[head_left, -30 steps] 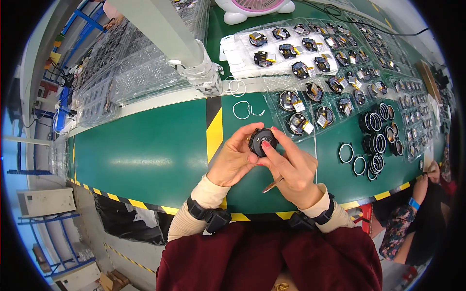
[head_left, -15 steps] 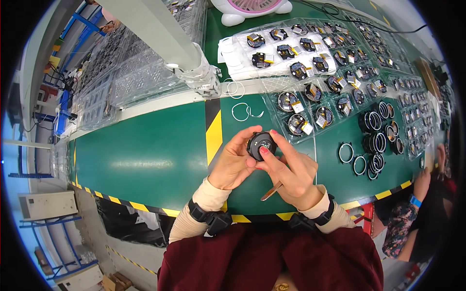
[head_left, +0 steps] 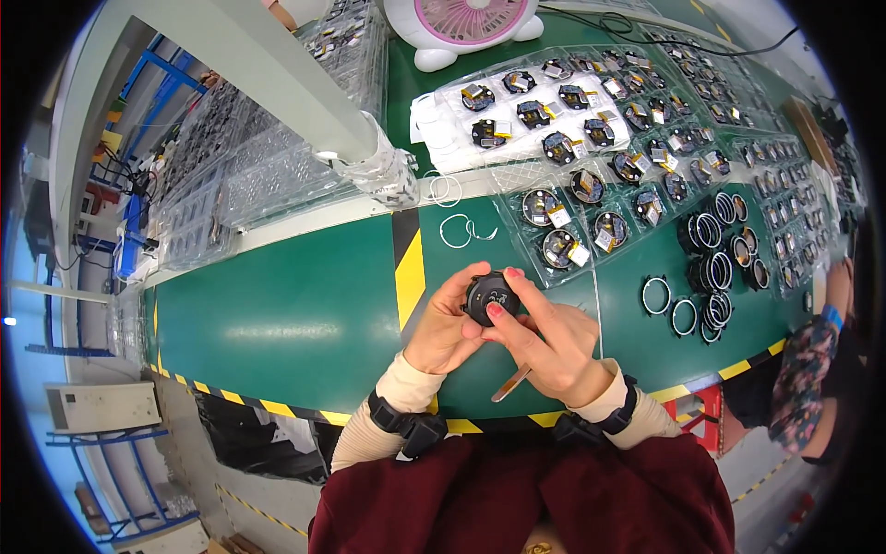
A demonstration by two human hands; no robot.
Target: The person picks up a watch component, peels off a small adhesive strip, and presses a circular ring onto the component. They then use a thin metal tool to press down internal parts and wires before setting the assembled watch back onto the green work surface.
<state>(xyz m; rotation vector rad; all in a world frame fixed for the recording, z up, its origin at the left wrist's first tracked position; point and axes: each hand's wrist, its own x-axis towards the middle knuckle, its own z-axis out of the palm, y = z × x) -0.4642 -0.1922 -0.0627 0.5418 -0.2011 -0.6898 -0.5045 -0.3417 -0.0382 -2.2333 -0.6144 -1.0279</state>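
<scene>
Green workbench (head_left: 277, 314) edged in yellow-black hazard tape.
Blue metal racks (head_left: 138, 212) at left, pink-and-white desk fan (head_left: 461, 23) at the far edge.

Round black part (head_left: 490, 297): small disc-shaped component, dark housing, its face turned up toward the camera with some lighter detail near the middle, too small to resolve. Sits just below frame centre, lifted off the green tabletop (head_left: 277, 314), held between both hands. Left hand (head_left: 445, 328) cups its left edge, fingers wrapped under. Right hand (head_left: 552, 342) pinches from the right, with one fingertip on the top rim and another on the lower rim. A slim tan stick-like tool (head_left: 510, 382) pokes out below the right palm, angled down-left.
</scene>
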